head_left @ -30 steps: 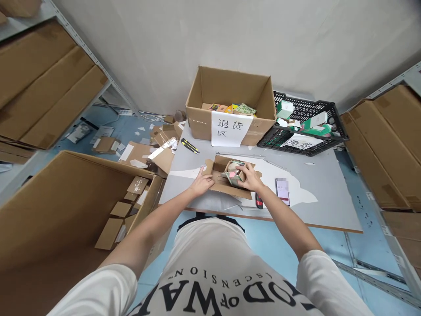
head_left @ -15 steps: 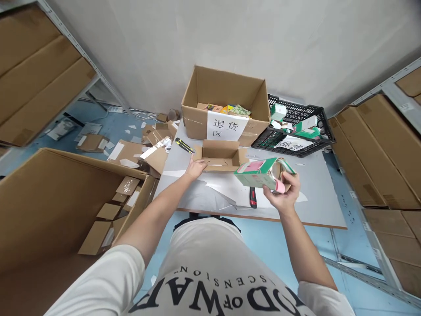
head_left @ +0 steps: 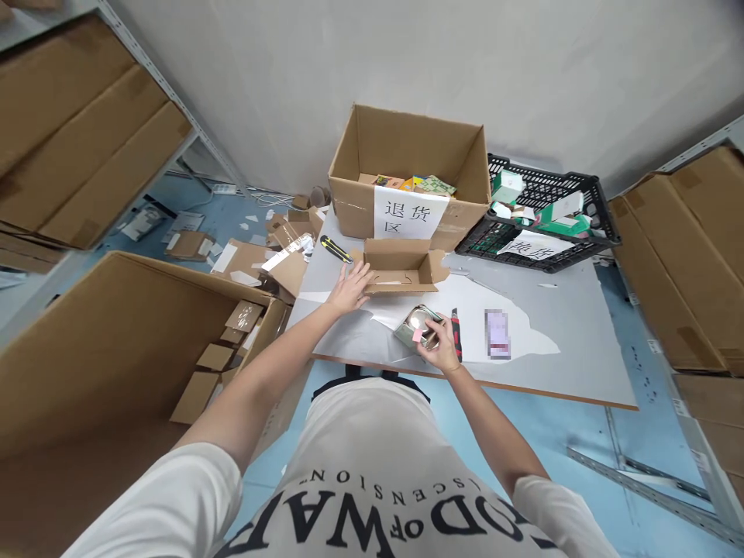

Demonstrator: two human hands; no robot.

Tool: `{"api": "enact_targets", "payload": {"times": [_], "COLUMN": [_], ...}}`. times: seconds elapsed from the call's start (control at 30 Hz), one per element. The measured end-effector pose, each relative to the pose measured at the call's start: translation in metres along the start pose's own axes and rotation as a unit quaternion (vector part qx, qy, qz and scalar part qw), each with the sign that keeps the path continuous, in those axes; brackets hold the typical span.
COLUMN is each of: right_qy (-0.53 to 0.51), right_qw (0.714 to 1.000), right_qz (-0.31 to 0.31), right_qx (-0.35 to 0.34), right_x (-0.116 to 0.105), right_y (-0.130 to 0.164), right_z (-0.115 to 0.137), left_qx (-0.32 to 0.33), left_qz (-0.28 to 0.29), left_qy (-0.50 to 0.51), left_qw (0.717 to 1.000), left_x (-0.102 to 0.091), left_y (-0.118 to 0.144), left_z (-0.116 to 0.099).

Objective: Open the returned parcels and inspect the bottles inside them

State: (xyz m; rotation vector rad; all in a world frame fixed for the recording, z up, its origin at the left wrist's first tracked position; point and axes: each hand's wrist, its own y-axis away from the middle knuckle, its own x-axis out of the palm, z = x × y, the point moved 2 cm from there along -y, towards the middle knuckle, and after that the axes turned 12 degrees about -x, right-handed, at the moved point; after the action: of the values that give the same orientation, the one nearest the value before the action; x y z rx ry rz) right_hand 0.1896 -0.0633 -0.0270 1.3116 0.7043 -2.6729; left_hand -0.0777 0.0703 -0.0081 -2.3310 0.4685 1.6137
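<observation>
One package (head_left: 416,318) is near the table's front edge, its round-topped end facing up, gripped by the right hand (head_left: 440,347). Apart from it, the left hand (head_left: 350,289) lies on the left end of one open small box (head_left: 395,257); whether it pinches the cardboard I cannot tell. Around them on the table (head_left: 581,349) are two cutters, one red-and-black (head_left: 456,333), one yellow-and-black (head_left: 335,249), and one phone (head_left: 497,335). Behind stand one large carton (head_left: 352,221) and one black crate (head_left: 570,260), each bearing one paper sign.

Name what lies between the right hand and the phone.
Head view: a red-and-black tool, next to the right hand, then white paper up to the phone.
</observation>
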Motion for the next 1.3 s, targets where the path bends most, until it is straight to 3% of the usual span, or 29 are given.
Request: {"api": "enact_targets", "payload": {"times": [0.1,0.17,0.23,0.37,0.57,0.77,0.97,1.13,1.3], "right_qy": [-0.056,-0.079,-0.095,-0.109,-0.099,0.011,0.051,0.105,0.218], "right_qw": [0.997,0.994,0.993,0.99,0.986,0.986,0.988,0.977,0.934], "right_qz": [-0.02,-0.021,-0.013,0.035,0.092,0.137,0.118,0.187,0.266], "right_qx": [-0.055,-0.071,-0.076,-0.082,-0.099,-0.093,-0.089,-0.006,0.094], "right_x": [0.008,0.016,0.023,0.035,0.03,0.0,-0.035,-0.03,-0.015], "right_y": [-0.003,-0.002,0.002,0.012,0.019,0.009,-0.004,-0.025,-0.051], "right_z": [-0.007,-0.013,-0.018,-0.025,-0.028,-0.015,0.025,0.05,0.059], "left_qx": [-0.007,0.014,-0.022,-0.077,-0.026,-0.051,-0.104,-0.117,-0.087], "left_qz": [-0.041,0.005,0.068,0.136,0.186,0.146,0.072,0.046,0.041], "left_qy": [0.05,0.122,0.188,0.249,0.301,0.318,0.304,0.31,0.317], "left_qw": [0.998,0.992,0.98,0.956,0.935,0.935,0.944,0.942,0.943], "left_x": [-0.003,0.006,0.021,0.045,0.056,0.058,0.064,0.075,0.081], "left_y": [0.038,0.062,0.075,0.068,0.04,0.035,0.047,0.049,0.049], "left_z": [-0.027,-0.048,-0.063,-0.075,-0.088,-0.098,-0.101,-0.104,-0.102]}}
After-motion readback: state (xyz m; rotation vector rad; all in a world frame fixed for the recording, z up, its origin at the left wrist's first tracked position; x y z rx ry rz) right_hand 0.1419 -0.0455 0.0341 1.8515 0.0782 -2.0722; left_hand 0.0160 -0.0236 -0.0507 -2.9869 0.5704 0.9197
